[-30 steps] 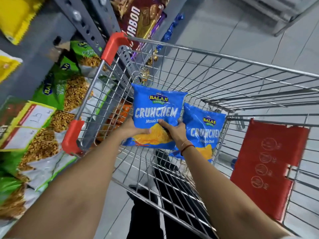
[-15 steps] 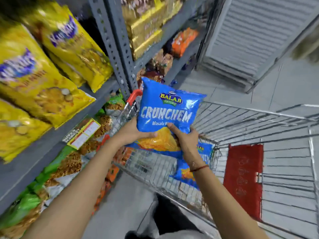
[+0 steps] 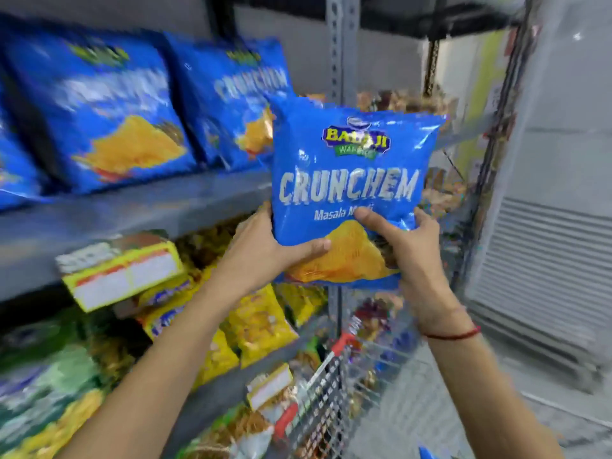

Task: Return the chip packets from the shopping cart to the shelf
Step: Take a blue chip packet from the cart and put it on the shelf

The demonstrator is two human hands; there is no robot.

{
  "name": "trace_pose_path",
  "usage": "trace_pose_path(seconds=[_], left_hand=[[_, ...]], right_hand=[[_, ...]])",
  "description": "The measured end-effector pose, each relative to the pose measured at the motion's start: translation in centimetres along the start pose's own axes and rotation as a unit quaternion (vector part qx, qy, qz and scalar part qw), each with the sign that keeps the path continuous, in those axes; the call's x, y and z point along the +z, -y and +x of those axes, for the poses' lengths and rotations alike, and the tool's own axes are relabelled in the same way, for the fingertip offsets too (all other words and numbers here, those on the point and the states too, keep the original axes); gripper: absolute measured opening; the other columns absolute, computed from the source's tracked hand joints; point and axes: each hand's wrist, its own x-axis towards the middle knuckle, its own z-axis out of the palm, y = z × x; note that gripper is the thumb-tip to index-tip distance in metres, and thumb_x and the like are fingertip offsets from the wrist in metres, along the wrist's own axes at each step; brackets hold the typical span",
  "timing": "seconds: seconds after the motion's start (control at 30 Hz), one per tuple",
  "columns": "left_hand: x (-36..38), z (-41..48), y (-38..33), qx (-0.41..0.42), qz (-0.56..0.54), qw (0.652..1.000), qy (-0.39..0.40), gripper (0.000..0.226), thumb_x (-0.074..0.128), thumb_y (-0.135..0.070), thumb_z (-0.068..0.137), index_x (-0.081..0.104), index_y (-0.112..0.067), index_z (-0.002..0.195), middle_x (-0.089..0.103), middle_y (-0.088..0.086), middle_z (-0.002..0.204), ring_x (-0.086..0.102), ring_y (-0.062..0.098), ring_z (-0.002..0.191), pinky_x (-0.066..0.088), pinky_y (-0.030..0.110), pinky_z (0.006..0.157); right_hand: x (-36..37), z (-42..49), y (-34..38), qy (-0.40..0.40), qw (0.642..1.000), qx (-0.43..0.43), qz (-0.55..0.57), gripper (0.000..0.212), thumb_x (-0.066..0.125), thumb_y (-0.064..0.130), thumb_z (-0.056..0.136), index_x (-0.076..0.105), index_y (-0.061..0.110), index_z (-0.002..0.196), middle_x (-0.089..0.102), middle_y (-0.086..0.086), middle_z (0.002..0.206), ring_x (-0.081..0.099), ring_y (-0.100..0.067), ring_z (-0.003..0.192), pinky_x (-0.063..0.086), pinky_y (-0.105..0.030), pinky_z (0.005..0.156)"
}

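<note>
I hold a blue Crunchem chip packet (image 3: 351,167) upright in both hands, in front of the right end of a grey shelf (image 3: 132,210). My left hand (image 3: 265,250) grips its lower left edge with the thumb across the front. My right hand (image 3: 407,246) grips its lower right corner. Matching blue Crunchem packets (image 3: 99,111) stand in a row on that shelf, just left of and behind the held one. The wire shopping cart (image 3: 334,402) with red corner guards shows at the bottom, below my hands.
Yellow snack packets (image 3: 258,323) and green ones (image 3: 39,392) fill the lower shelves, with price tags (image 3: 122,276) clipped on the shelf edges. A grey perforated upright (image 3: 341,44) rises behind the packet. A pale shuttered wall (image 3: 543,260) stands on the right.
Both hands lifted the packet out of the cart and up to the level of the shelf with matching blue packets. My view swung up and left; the cart dropped to the bottom.
</note>
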Motion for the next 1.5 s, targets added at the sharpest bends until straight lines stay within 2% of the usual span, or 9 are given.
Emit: trace_pose_path(seconds=[0.17, 0.4, 0.53, 0.67, 0.83, 0.97, 1.13, 1.33, 1.5], left_hand=[[-8.3, 1.2, -2.5, 0.028, 0.031, 0.991, -0.126, 0.072, 0.077, -0.056, 0.058, 0.051, -0.025, 0.117, 0.063, -0.003, 0.121, 0.057, 0.016, 0.111, 0.047, 0.033, 0.087], [-16.0, 2.0, 0.5, -0.043, 0.077, 0.967, -0.24, 0.075, 0.076, -0.059, 0.055, 0.051, -0.024, 0.116, 0.061, -0.006, 0.113, 0.054, 0.017, 0.107, 0.035, 0.027, 0.077], [-18.5, 2.4, 2.7, -0.08, 0.099, 0.963, -0.239, 0.072, 0.077, -0.056, 0.058, 0.052, -0.024, 0.118, 0.062, 0.0, 0.123, 0.055, 0.023, 0.113, 0.046, 0.035, 0.084], [-19.6, 2.6, 4.3, -0.125, 0.092, 0.964, -0.214, 0.073, 0.077, -0.055, 0.059, 0.051, -0.023, 0.12, 0.06, 0.0, 0.125, 0.055, 0.022, 0.113, 0.046, 0.035, 0.086], [-20.1, 3.4, 5.7, -0.18, 0.049, 0.963, -0.193, 0.07, 0.077, -0.052, 0.062, 0.052, -0.019, 0.118, 0.059, 0.006, 0.127, 0.055, 0.025, 0.113, 0.047, 0.04, 0.095], [-19.6, 3.3, 6.6, -0.198, 0.024, 0.961, -0.191, 0.064, 0.074, -0.05, 0.067, 0.05, -0.019, 0.117, 0.059, 0.008, 0.127, 0.057, 0.026, 0.11, 0.048, 0.046, 0.096], [-18.4, 2.5, 6.4, -0.207, 0.059, 0.942, -0.258, 0.082, 0.069, -0.051, 0.072, 0.035, -0.012, 0.135, 0.046, 0.012, 0.138, 0.047, 0.03, 0.122, 0.042, 0.045, 0.099], [-12.0, -1.7, 2.8, -0.011, 0.138, 0.917, -0.374, 0.053, 0.063, -0.035, 0.082, 0.041, -0.019, 0.128, 0.043, 0.006, 0.131, 0.036, 0.021, 0.124, 0.029, 0.028, 0.098], [-1.2, -6.6, 2.8, 0.046, 0.056, 0.965, -0.253, 0.028, 0.061, -0.031, 0.082, 0.055, -0.028, 0.11, 0.052, -0.008, 0.109, 0.053, 0.009, 0.105, 0.048, 0.034, 0.089]], right_hand=[[7.8, 3.9, 5.2, 0.108, 0.989, -0.082, 0.058, 0.02, 0.083, 0.013, 0.063, 0.074, 0.019, 0.08, 0.078, 0.006, 0.078, 0.072, -0.012, 0.073, 0.057, -0.024, 0.066], [18.1, 7.1, 5.2, 0.206, 0.973, -0.074, 0.073, 0.023, 0.087, 0.022, 0.06, 0.074, 0.018, 0.078, 0.078, 0.006, 0.076, 0.073, -0.012, 0.073, 0.055, -0.022, 0.062], [22.6, 8.0, 3.7, 0.248, 0.967, -0.038, 0.05, 0.054, 0.088, 0.034, 0.057, 0.07, 0.009, 0.101, 0.077, -0.003, 0.095, 0.073, -0.019, 0.089, 0.058, -0.032, 0.075], [24.8, 8.3, 2.0, 0.274, 0.961, -0.021, 0.037, 0.03, 0.087, 0.034, 0.061, 0.068, 0.022, 0.081, 0.077, 0.012, 0.075, 0.073, -0.005, 0.075, 0.055, -0.022, 0.063], [26.2, 9.2, 1.1, 0.281, 0.96, -0.015, 0.008, 0.042, 0.085, 0.034, 0.064, 0.071, 0.012, 0.097, 0.076, -0.004, 0.097, 0.071, -0.021, 0.093, 0.059, -0.035, 0.079], [26.5, 9.6, 0.8, 0.271, 0.96, 0.012, -0.072, 0.059, 0.079, 0.048, 0.067, 0.06, 0.012, 0.11, 0.066, -0.004, 0.114, 0.062, -0.022, 0.107, 0.052, -0.04, 0.095], [24.7, 8.2, 0.7, 0.257, 0.958, -0.043, -0.116, 0.056, 0.072, 0.049, 0.075, 0.054, 0.014, 0.114, 0.058, -0.001, 0.107, 0.057, -0.02, 0.103, 0.045, -0.03, 0.083], [16.4, 4.9, -0.2, 0.188, 0.968, -0.088, -0.14, 0.054, 0.067, 0.046, 0.081, 0.054, 0.015, 0.123, 0.056, -0.001, 0.116, 0.055, -0.016, 0.101, 0.046, -0.029, 0.084], [5.8, 0.6, -3.9, 0.111, 0.982, -0.041, -0.147, 0.032, 0.071, 0.039, 0.079, 0.064, 0.019, 0.103, 0.067, 0.004, 0.101, 0.062, -0.006, 0.087, 0.05, -0.016, 0.074]])
